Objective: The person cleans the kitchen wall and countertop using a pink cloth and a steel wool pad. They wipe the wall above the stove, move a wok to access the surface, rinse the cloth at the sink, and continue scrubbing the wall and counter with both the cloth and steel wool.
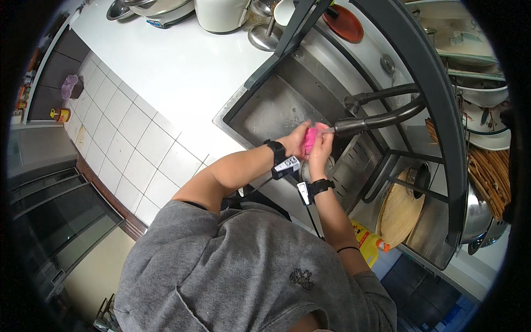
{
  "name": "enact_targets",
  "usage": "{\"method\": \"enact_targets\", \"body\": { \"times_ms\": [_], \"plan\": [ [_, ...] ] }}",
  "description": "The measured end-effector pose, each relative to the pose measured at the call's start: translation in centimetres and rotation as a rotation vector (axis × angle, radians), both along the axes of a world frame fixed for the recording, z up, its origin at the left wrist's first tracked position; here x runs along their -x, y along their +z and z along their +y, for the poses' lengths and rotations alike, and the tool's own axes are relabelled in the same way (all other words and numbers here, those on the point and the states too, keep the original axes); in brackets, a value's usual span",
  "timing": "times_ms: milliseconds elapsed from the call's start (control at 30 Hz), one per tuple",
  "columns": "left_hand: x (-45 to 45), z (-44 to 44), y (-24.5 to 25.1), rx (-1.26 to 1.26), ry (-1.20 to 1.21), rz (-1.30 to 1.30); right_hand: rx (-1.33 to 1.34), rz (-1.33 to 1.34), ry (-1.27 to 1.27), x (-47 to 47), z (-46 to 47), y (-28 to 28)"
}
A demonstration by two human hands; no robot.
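My left hand (295,140) and my right hand (319,150) meet over the stainless steel sink (265,110), both gripping a bunched bright pink cloth (309,141). Water runs from the dark faucet spout (350,126) onto the cloth and my right fingers. Part of the cloth is hidden by my fingers. Below my right hand, a round metal item (328,166) shows only partly in the sink. Each wrist wears a black strap with a small device. To the right of my right hand lies a slotted metal drain tray (352,174).
A dark dish rack frame (439,103) arches over the sink's right side, holding bowls and plates. A round wooden board (398,207) leans behind a yellow bottle (367,245). On the white counter (186,70) stand a white appliance (220,14) and a metal stand (265,35).
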State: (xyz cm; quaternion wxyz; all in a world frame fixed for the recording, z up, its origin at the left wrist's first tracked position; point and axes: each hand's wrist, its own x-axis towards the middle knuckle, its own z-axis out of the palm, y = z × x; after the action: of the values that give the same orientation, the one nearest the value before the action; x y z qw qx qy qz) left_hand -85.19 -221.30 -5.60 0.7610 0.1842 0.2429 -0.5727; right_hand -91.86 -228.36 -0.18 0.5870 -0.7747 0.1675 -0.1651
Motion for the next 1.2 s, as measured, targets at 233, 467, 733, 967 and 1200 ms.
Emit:
{"method": "enact_targets", "body": {
  "times_ms": [233, 467, 733, 967, 1200],
  "plan": [
    [0.7, -1.7, -2.8, 0.002, 0.079, -0.271, 0.239, 0.056, 0.153, 0.9, -0.1, 0.0],
    [1.3, -2.0, -0.2, -0.167, 0.045, -0.156, 0.201, 0.159, -0.011, -2.4, -0.1, -1.5],
    [2.1, -0.8, -1.6, -0.896, -0.312, -1.3, -0.464, 0.291, -0.225, -3.8, -1.4, -2.2],
    [0.1, 2.5, -0.3, -0.465, -0.319, -0.784, -0.953, 0.302, -0.116, -3.7, -3.5, -2.6],
    [-1.1, 5.2, -0.1, -0.249, 0.059, -0.458, -0.722, 0.389, -0.078, -1.7, -3.5, -2.8]
  ]
}}
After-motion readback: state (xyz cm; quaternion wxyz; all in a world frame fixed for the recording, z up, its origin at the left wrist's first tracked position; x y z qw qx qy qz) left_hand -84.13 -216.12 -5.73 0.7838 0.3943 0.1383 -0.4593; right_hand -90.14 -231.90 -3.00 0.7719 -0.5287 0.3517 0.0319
